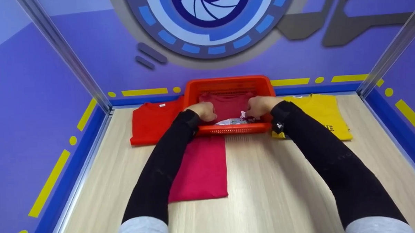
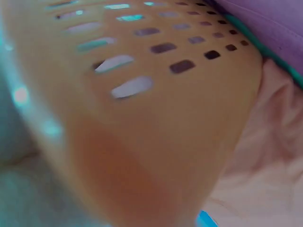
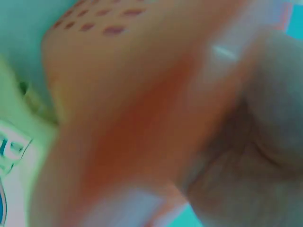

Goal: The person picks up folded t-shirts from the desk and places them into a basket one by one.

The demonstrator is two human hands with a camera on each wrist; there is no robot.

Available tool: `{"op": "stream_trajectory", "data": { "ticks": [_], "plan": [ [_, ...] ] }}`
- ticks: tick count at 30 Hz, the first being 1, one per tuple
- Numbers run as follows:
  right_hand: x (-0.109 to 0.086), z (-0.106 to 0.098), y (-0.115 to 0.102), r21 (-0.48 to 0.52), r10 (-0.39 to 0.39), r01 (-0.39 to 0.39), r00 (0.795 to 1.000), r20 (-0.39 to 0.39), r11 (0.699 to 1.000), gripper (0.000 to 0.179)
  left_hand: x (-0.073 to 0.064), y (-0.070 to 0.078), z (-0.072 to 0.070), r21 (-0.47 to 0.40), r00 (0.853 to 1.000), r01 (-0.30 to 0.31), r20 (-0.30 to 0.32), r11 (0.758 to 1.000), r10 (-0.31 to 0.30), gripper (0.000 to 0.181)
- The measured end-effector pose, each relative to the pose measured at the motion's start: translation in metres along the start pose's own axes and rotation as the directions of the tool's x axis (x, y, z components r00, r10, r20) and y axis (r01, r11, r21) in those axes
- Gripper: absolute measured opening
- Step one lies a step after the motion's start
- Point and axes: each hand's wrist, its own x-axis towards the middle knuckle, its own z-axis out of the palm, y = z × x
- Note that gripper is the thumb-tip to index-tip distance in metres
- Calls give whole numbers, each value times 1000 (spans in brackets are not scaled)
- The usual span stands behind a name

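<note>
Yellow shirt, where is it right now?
In the head view, the yellow shirt lies folded on the table, just right of the orange-red basket, partly hidden behind the right sleeve.

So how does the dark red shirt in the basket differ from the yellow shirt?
Colour: the dark red shirt is deep red; the yellow shirt is bright yellow.
Place: the dark red shirt is inside the basket; the yellow shirt lies on the table.
Handling: the left hand and right hand are at the dark red shirt's sides; neither holds the yellow shirt.
Both are cloth garments.
</note>
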Motion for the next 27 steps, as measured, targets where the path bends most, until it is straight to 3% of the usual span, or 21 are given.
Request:
{"op": "stream_trajectory", "data": {
  "ticks": [3,5,8,13,15,17,18,19,21,22,23,24,25,26,27],
  "plan": [
    [-11,-2,-4,6,-1,1,999,-41,1000,41,-4,-3,1,-45,997,-47,-68,998,44,36],
    [-17,-2,-6,-4,16,-16,997,-78,1000,41,-7,-3,3,-61,996,-64,-71,996,60,37],
    [-22,4,-10,-61,32,-37,995,-91,997,41,-8,-3,8,-46,998,-70,-7,997,70,49],
    [-19,17,-11,-85,43,-45,999,-25,995,39,-11,-3,14,-53,997,-24,69,998,28,75],
    [-23,17,-11,-62,63,-68,995,-79,996,39,-16,0,17,-88,998,-58,-8,994,57,71],
    [-34,18,-15,-42,49,-60,976,-210,997,38,-26,2,20,-134,981,-144,-146,980,124,58],
    [-41,20,-19,-24,30,-39,955,-296,999,37,-33,3,22,-150,959,-204,-230,967,167,50],
    [-49,22,-25,1,4,-4,920,-393,1000,37,-42,3,24,-158,926,-263,-317,952,203,43],
    [-67,31,-38,39,-71,114,814,-577,993,34,-62,3,29,-169,850,-375,-456,911,265,32],
    [-75,37,-44,44,-113,184,756,-645,982,32,-74,3,32,-177,817,-417,-504,891,282,29],
    [-83,45,-51,52,-147,251,708,-690,967,29,-85,2,35,-185,793,-451,-533,873,296,28],
    [-90,53,-58,48,-181,309,668,-722,950,26,-96,0,38,-185,775,-472,-553,862,305,27],
    [-96,62,-64,46,-204,348,647,-735,936,23,-107,-2,42,-181,765,-481,-564,858,310,26],
    [-101,71,-70,44,-225,375,642,-733,926,20,-116,-5,47,-170,762,-482,-566,860,315,25],
    [-103,80,-76,35,-249,391,651,-717,920,18,-123,-9,52,-153,766,-470,-560,869,316,25]
  ]
}}
